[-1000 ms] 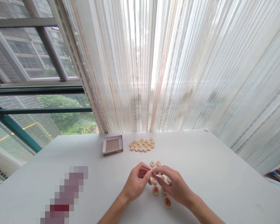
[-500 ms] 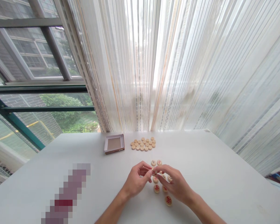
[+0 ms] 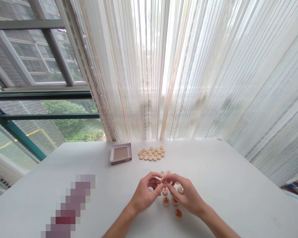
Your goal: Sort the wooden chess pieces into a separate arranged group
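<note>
Between the fingertips of my left hand (image 3: 147, 191) and my right hand (image 3: 186, 193) is a round wooden xiangqi piece (image 3: 163, 181), its red character facing me. Both hands are closed on it, thumbs below and fingers above. Several face-up xiangqi pieces lie on the table beneath and around my hands. Among them are a red-marked piece (image 3: 166, 201) and the nearest red-marked piece (image 3: 178, 214). A dark-marked piece (image 3: 180, 189) is partly covered by my right hand, and others are hidden behind my fingers.
Farther back, several blank-side-up pieces (image 3: 150, 158) form a loose cluster. To their left stands an open shallow box (image 3: 131, 152). A pixelated purple strip (image 3: 72, 198) covers the table's left part. The white table (image 3: 238, 191) ends at striped curtains (image 3: 149, 99).
The held xiangqi piece has been turned so that its red face shows more clearly. Both hands stay almost in place, with the fingers slightly shifted.
</note>
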Available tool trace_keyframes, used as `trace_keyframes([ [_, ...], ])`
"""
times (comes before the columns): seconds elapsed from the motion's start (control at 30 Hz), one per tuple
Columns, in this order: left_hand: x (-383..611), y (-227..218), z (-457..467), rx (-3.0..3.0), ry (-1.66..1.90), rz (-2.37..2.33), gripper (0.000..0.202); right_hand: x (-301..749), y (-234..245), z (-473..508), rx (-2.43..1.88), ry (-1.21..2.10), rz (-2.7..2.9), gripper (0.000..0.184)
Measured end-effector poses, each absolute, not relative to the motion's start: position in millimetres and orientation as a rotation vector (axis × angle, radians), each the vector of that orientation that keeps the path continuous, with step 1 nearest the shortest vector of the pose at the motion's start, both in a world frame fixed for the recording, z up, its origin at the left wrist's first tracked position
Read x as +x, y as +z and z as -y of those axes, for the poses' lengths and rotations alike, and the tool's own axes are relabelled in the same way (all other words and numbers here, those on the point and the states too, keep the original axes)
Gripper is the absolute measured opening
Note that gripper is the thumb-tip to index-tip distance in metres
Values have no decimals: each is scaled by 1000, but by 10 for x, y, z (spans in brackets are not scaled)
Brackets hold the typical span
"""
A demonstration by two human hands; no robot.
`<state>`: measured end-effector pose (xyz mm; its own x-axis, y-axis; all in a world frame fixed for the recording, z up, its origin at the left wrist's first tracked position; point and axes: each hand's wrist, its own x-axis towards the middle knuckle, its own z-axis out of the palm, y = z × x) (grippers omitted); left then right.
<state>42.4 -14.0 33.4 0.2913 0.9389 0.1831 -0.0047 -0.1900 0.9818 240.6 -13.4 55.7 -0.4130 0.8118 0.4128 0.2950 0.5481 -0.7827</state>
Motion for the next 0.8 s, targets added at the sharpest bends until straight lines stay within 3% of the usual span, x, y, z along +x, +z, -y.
trace_keyframes([
  [0.3,440,426,192,1591,1108,-977,29,2395,611,135,-935,867,1929,12],
  [0.8,435,474,227,1822,1059,-1034,19,2402,541,124,-960,815,1959,20],
])
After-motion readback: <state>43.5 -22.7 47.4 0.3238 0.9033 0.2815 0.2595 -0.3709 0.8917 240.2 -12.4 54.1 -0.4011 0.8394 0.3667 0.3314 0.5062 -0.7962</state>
